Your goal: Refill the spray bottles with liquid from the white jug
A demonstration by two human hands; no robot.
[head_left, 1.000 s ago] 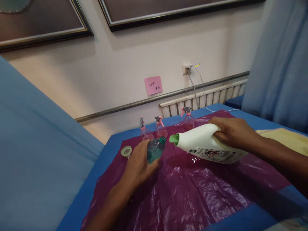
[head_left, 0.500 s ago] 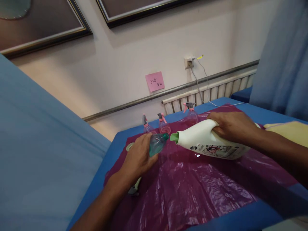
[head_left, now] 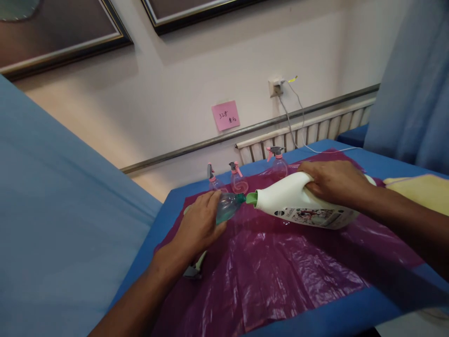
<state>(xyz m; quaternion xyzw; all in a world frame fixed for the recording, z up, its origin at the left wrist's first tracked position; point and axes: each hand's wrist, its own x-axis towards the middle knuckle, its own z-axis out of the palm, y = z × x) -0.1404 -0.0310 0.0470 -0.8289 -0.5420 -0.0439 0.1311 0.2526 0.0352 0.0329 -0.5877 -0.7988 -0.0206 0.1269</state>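
Observation:
My left hand (head_left: 201, 217) is wrapped around a clear green-tinted bottle (head_left: 226, 206), which is tilted with its open neck toward the right. In my right hand (head_left: 329, 180) is a white detergent jug (head_left: 294, 201), gripped by its handle and tipped to the left. The jug's green spout (head_left: 251, 199) meets or nearly touches the bottle's mouth; whether liquid is flowing I cannot tell. Partly hidden under my left wrist lies a grey and pale green spray head (head_left: 195, 270). Three clear spray bottles with pink and grey triggers stand behind, one (head_left: 279, 164) on the right.
A crumpled purple plastic sheet (head_left: 280, 276) covers much of the blue bed (head_left: 375, 159). A yellow cloth (head_left: 417, 191) lies at the right. Blue curtains (head_left: 63, 210) hang on both sides. A white cable (head_left: 312, 150) runs from the wall socket (head_left: 276, 87) across the bed's back edge.
The jug has moved slightly left, bringing its spout up to the bottle's mouth. Both hands keep their grip.

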